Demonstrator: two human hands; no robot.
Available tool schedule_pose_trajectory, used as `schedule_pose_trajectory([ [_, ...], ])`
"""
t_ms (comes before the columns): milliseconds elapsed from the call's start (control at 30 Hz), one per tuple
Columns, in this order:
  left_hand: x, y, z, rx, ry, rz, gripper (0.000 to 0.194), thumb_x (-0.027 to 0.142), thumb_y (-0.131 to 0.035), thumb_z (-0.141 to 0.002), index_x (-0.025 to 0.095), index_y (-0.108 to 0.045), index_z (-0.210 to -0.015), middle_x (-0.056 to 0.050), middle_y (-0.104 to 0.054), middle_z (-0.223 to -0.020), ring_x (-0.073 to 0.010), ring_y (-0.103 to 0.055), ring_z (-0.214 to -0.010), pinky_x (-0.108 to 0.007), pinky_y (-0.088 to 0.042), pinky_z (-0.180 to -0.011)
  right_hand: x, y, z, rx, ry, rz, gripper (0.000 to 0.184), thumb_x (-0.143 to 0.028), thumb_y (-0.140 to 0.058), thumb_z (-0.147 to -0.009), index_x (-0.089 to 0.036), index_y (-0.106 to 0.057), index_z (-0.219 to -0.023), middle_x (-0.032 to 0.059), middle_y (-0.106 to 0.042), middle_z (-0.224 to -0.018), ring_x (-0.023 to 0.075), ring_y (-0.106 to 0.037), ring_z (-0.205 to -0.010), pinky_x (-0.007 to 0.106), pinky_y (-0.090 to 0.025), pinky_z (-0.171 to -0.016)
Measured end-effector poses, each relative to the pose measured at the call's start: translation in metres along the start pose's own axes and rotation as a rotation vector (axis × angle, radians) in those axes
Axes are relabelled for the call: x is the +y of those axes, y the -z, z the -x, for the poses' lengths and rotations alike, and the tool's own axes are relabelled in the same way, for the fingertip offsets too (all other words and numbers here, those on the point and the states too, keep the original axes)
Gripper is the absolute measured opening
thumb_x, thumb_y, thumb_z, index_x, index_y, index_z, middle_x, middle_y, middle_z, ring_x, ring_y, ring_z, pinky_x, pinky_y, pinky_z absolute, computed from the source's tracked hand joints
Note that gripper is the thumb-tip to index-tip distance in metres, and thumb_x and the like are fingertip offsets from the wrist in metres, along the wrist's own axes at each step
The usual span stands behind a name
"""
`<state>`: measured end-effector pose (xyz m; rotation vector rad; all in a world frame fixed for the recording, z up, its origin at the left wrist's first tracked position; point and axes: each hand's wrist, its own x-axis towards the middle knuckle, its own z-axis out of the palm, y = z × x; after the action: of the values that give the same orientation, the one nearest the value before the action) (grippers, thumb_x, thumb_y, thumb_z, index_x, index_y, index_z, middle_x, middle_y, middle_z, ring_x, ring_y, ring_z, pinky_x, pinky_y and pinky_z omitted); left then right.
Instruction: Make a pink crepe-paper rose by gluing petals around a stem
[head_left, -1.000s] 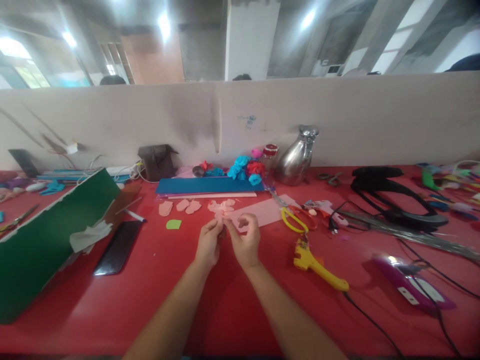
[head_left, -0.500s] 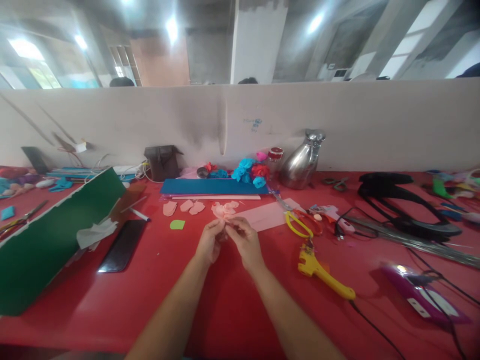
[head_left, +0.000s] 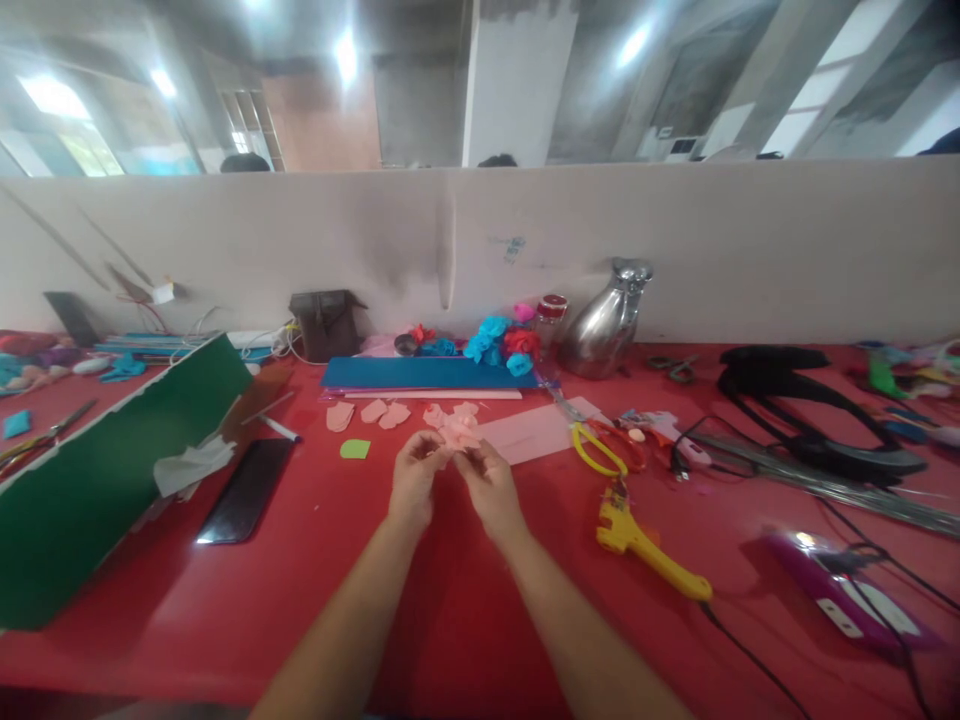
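Between my hands is a pink paper flower (head_left: 459, 432), pinched at its lower edge from both sides. My left hand (head_left: 415, 478) closes its fingers on the flower's left side. My right hand (head_left: 489, 486) grips the right side, thumb and fingers together. Part of the flower is hidden by my fingertips. Just beyond and to the left lie loose pink petals (head_left: 389, 414) and another petal stack (head_left: 340, 416). A lime-green paper piece (head_left: 355, 449) rests left of my hands. A pink paper strip (head_left: 525, 430) lies flat behind my right hand.
To the right are yellow-handled scissors (head_left: 598, 450), a yellow glue gun (head_left: 649, 552) with a cord and a purple power strip (head_left: 847, 590). A phone (head_left: 246, 492) and green board (head_left: 112, 490) stand left. A steel jug (head_left: 607, 325) and blue paper flowers (head_left: 487, 342) are at the back.
The pink flower has tilted and shifted slightly right, showing more of itself above my fingers. My hands have turned a little and remain on it.
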<state>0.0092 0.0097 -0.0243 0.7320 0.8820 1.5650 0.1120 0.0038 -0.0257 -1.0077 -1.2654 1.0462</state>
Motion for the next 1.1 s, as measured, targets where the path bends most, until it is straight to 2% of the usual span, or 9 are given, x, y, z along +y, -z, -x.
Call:
schedule_pose_trajectory([
  [167,0.005,-0.006,0.006,0.048,-0.107,-0.121,0.012,0.023,-0.071,-0.062,0.016,-0.069,-0.071,0.001,-0.057,-0.073,-0.0105,-0.053,-0.069,-0.023,-0.042,-0.067,0.0,0.002,0.0,0.062,0.009,0.03,0.016,-0.034,-0.057,-0.08,-0.019,-0.059,-0.086,0.0021,-0.066,-0.081,0.0181,-0.061,-0.077,0.029,-0.047,-0.072],
  [367,0.008,-0.009,0.011,0.05,-0.156,-0.265,0.006,0.02,-0.066,-0.064,0.017,-0.071,-0.063,-0.002,-0.061,-0.078,-0.0151,-0.057,-0.08,-0.026,-0.043,-0.075,0.002,0.001,0.003,0.052,0.088,0.134,0.012,-0.026,-0.052,-0.081,-0.018,-0.059,-0.088,0.003,-0.065,-0.079,0.0182,-0.061,-0.077,0.029,-0.047,-0.073],
  [600,0.003,-0.005,0.011,0.069,-0.189,-0.284,0.01,0.022,-0.064,-0.067,0.016,-0.072,-0.07,-0.003,-0.065,-0.071,-0.0156,-0.058,-0.073,-0.029,-0.045,-0.076,-0.002,0.0,0.004,0.035,0.118,0.16,0.014,-0.025,-0.05,-0.082,-0.018,-0.059,-0.09,0.004,-0.066,-0.084,0.0185,-0.061,-0.079,0.03,-0.046,-0.075],
  [867,-0.001,-0.003,0.013,0.072,-0.32,-0.44,0.01,0.024,-0.063,-0.07,0.018,-0.071,-0.071,-0.002,-0.065,-0.072,-0.0153,-0.058,-0.073,-0.027,-0.046,-0.072,-0.003,-0.001,0.002,0.01,0.091,0.092,0.019,-0.02,-0.05,-0.078,-0.018,-0.062,-0.093,0.0048,-0.069,-0.089,0.0203,-0.062,-0.086,0.031,-0.047,-0.078],
  [1100,-0.005,0.0,0.015,0.162,-0.408,-0.579,0.011,0.024,-0.063,-0.071,0.019,-0.069,-0.079,-0.001,-0.067,-0.076,-0.0148,-0.059,-0.075,-0.026,-0.045,-0.074,0.001,-0.003,0.004,0.035,0.09,0.095,0.02,-0.021,-0.051,-0.079,-0.019,-0.062,-0.095,0.0052,-0.069,-0.092,0.0195,-0.062,-0.084,0.03,-0.048,-0.075],
])
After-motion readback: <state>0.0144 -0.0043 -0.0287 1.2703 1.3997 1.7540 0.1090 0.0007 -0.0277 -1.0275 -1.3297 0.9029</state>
